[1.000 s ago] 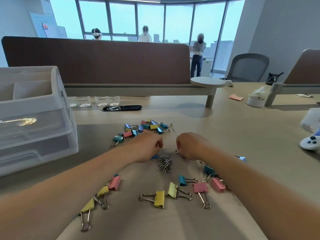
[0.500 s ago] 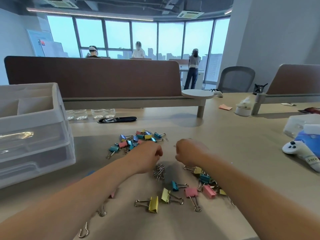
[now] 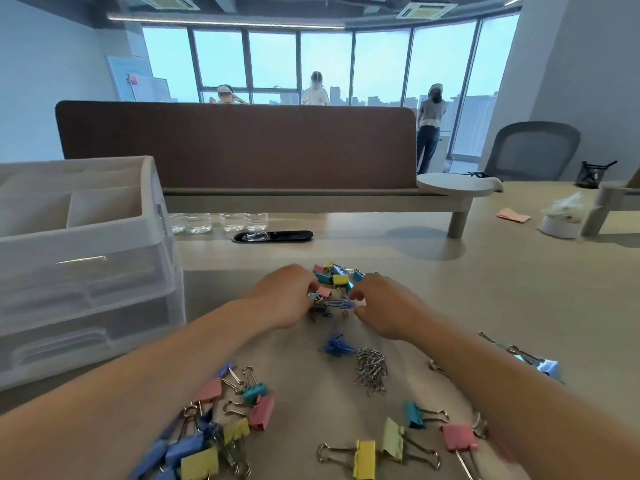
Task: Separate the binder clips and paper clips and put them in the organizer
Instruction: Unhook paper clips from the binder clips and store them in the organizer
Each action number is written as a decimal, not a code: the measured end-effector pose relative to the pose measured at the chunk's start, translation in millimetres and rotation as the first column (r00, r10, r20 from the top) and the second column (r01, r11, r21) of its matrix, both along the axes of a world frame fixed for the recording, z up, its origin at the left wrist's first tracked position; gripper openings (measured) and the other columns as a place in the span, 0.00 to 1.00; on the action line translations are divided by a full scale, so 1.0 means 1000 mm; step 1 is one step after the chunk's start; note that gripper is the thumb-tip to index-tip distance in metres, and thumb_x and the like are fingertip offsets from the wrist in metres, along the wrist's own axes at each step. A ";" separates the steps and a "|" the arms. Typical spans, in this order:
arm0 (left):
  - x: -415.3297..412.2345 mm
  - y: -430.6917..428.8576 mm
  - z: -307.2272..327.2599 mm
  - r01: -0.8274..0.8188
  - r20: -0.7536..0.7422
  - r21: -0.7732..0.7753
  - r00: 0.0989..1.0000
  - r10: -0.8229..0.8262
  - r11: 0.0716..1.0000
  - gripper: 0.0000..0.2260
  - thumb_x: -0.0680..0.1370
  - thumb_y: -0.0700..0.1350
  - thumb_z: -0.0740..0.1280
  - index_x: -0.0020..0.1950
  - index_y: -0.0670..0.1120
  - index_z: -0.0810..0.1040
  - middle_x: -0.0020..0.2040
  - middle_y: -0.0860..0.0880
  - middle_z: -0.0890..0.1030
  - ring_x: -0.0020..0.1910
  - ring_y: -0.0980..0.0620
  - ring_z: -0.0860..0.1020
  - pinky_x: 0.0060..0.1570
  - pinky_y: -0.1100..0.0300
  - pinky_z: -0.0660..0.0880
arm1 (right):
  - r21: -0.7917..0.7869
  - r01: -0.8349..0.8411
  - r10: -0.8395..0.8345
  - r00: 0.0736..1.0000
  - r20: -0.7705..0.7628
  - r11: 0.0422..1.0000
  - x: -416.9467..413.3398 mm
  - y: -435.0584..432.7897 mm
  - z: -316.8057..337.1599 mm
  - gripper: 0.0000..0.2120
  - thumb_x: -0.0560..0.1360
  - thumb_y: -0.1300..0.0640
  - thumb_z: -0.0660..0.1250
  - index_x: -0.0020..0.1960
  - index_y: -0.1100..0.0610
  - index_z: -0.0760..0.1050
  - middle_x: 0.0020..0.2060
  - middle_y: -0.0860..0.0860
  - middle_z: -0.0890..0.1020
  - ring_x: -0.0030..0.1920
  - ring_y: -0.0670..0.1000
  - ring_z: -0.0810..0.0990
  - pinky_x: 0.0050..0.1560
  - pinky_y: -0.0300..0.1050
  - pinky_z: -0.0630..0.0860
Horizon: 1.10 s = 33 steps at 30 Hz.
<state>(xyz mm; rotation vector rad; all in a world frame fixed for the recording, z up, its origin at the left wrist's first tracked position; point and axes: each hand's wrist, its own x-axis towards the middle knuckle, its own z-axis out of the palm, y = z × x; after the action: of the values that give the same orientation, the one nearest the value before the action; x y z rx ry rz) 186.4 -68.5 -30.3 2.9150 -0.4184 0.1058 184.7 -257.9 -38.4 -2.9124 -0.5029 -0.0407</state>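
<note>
Left hand [image 3: 287, 296] and right hand [image 3: 384, 306], knuckles up, fingers curled into the small binder clips [image 3: 334, 278] heaped right of the organizer [image 3: 86, 258], itself cropped at left. Fingertips buried, blurred; could not tell whether either pinched a clip. Blue paper clips [image 3: 337, 346] and silver paper clips [image 3: 372, 370] piled nearer, right of the organizer. Large binder clips [image 3: 242, 420] scattered nearest, partly hidden under forearms and cut off below.

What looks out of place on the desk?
Nothing damaged or spilled. One blue binder clip lies alone at far right, apart from the binder clip heaps; all clips sit unsorted, outside the organizer.
</note>
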 end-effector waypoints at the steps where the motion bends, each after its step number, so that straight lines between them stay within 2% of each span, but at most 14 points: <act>1: 0.003 0.003 0.002 0.006 0.006 0.003 1.000 -0.006 1.000 0.14 0.79 0.43 0.66 0.64 0.48 0.78 0.59 0.47 0.76 0.53 0.49 0.75 0.49 0.59 0.70 | 0.005 -0.004 0.004 1.000 0.003 1.000 0.002 0.000 0.001 0.17 0.78 0.59 0.62 0.65 0.51 0.78 0.61 0.51 0.79 0.57 0.52 0.79 0.57 0.46 0.77; 6: 0.017 0.014 0.000 0.038 -0.023 0.014 0.999 -0.038 0.999 0.14 0.78 0.44 0.68 0.64 0.48 0.78 0.57 0.48 0.78 0.51 0.51 0.74 0.49 0.60 0.69 | 0.004 -0.047 0.047 0.999 0.025 0.999 0.016 0.013 -0.005 0.13 0.78 0.56 0.65 0.60 0.50 0.81 0.58 0.51 0.80 0.55 0.53 0.79 0.55 0.47 0.77; 10: 0.022 0.018 -0.006 0.043 -0.018 0.027 0.999 -0.042 0.999 0.12 0.77 0.45 0.68 0.61 0.48 0.78 0.55 0.48 0.78 0.48 0.51 0.73 0.46 0.60 0.67 | 0.018 -0.017 0.017 1.000 0.007 1.000 0.025 0.029 -0.011 0.11 0.76 0.46 0.68 0.49 0.52 0.83 0.44 0.51 0.82 0.44 0.53 0.80 0.46 0.49 0.79; 13: 0.024 0.022 -0.009 0.041 -0.010 0.035 0.999 -0.041 0.999 0.10 0.77 0.46 0.68 0.57 0.47 0.78 0.55 0.47 0.78 0.51 0.49 0.75 0.47 0.58 0.70 | 0.022 0.050 -0.050 0.999 0.000 0.999 0.029 0.040 -0.011 0.18 0.77 0.43 0.65 0.37 0.56 0.76 0.32 0.50 0.76 0.37 0.52 0.78 0.34 0.45 0.71; 15: 0.024 0.024 -0.011 0.039 -0.023 0.038 0.999 -0.038 0.998 0.11 0.76 0.46 0.69 0.58 0.47 0.78 0.54 0.47 0.78 0.51 0.49 0.75 0.46 0.57 0.71 | 0.005 0.079 -0.079 0.997 -0.013 0.997 0.029 0.045 -0.012 0.19 0.76 0.44 0.66 0.33 0.55 0.69 0.30 0.49 0.73 0.32 0.49 0.73 0.29 0.43 0.64; 17: 0.024 0.024 -0.014 0.054 -0.046 0.042 0.998 -0.052 0.998 0.12 0.75 0.46 0.70 0.58 0.46 0.78 0.52 0.47 0.78 0.48 0.48 0.76 0.43 0.57 0.71 | -0.009 0.107 -0.108 0.993 -0.055 0.994 0.030 0.048 -0.011 0.18 0.76 0.47 0.67 0.33 0.54 0.66 0.31 0.48 0.72 0.30 0.46 0.71 0.27 0.41 0.61; 20: 0.023 0.023 -0.019 0.058 -0.046 0.028 0.997 -0.057 0.998 0.13 0.74 0.47 0.71 0.57 0.46 0.78 0.51 0.47 0.78 0.48 0.48 0.76 0.43 0.56 0.71 | -0.004 0.136 -0.136 0.984 -0.118 0.991 0.034 0.051 -0.009 0.15 0.75 0.54 0.67 0.33 0.55 0.67 0.31 0.49 0.72 0.30 0.47 0.71 0.27 0.40 0.61; 25: 0.025 0.020 -0.024 0.053 -0.033 0.014 0.998 -0.053 0.998 0.12 0.75 0.46 0.70 0.55 0.42 0.78 0.50 0.44 0.80 0.48 0.44 0.77 0.46 0.53 0.76 | 0.061 0.147 -0.134 0.973 -0.189 0.987 0.040 0.052 -0.013 0.14 0.74 0.53 0.70 0.34 0.57 0.72 0.29 0.50 0.73 0.30 0.48 0.71 0.28 0.41 0.64; 27: 0.025 0.019 -0.023 0.061 -0.033 0.018 0.998 -0.060 0.998 0.11 0.75 0.46 0.70 0.54 0.43 0.78 0.50 0.44 0.80 0.47 0.45 0.77 0.46 0.54 0.75 | 0.094 0.155 -0.133 0.968 -0.212 0.983 0.040 0.051 -0.012 0.12 0.74 0.52 0.70 0.39 0.61 0.79 0.30 0.51 0.74 0.32 0.50 0.72 0.29 0.41 0.66; 29: 0.024 0.020 -0.022 0.068 -0.027 0.016 0.997 -0.067 0.998 0.10 0.75 0.46 0.70 0.54 0.44 0.78 0.49 0.45 0.79 0.47 0.45 0.77 0.45 0.55 0.74 | 0.118 0.150 -0.121 0.967 -0.223 0.982 0.038 0.049 -0.009 0.14 0.75 0.51 0.70 0.46 0.64 0.82 0.34 0.54 0.78 0.36 0.51 0.73 0.33 0.42 0.67; 31: 0.024 0.021 -0.021 0.069 -0.011 0.019 0.998 -0.069 0.997 0.09 0.76 0.46 0.69 0.52 0.44 0.79 0.48 0.45 0.79 0.46 0.45 0.77 0.45 0.53 0.75 | 0.144 0.137 -0.102 0.968 -0.230 0.980 0.036 0.048 -0.004 0.15 0.76 0.51 0.69 0.50 0.64 0.82 0.43 0.58 0.82 0.41 0.52 0.76 0.39 0.43 0.71; 33: 0.024 0.022 -0.022 0.067 0.018 0.010 0.998 -0.068 0.998 0.07 0.76 0.45 0.68 0.51 0.43 0.79 0.47 0.45 0.79 0.46 0.45 0.77 0.46 0.51 0.76 | 0.192 0.145 -0.098 0.968 -0.233 0.971 0.034 0.048 0.000 0.14 0.77 0.53 0.68 0.53 0.64 0.82 0.50 0.60 0.83 0.45 0.54 0.77 0.43 0.45 0.71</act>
<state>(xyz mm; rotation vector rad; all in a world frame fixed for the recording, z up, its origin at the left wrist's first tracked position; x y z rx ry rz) 210.4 -46.6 -52.2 2.9078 -0.5212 0.1217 218.6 -210.1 -38.6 -2.6940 -0.2637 0.2015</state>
